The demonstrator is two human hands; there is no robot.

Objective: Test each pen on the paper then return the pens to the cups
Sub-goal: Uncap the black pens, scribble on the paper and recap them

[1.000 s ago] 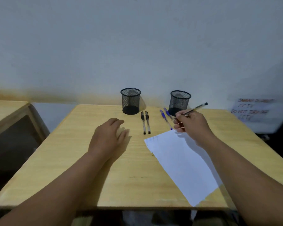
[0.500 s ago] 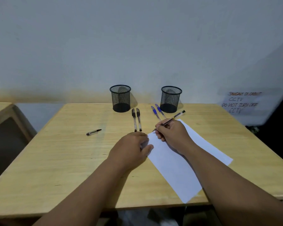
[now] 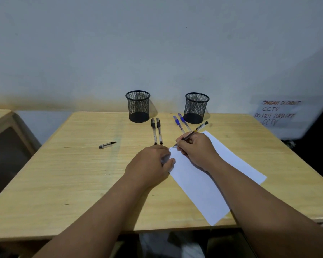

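Since a moment ago the left hand [image 3: 151, 164] has slid onto the paper's [image 3: 199, 175] near corner, fingers curled flat, while the right hand [image 3: 196, 149], clamped on a pen [image 3: 195, 130], scribbles there; light pinning could let the sheet skid toward the pens before the cups [image 3: 138, 106].

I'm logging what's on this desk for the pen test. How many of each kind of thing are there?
Mesh cups: 2, the left cup and the right cup, both look empty
Black-capped pens: 2
Blue-capped pens: 2
Pen in the right hand: 1
Loose pen cap: 1
Paper sheet: 1
Total: 9
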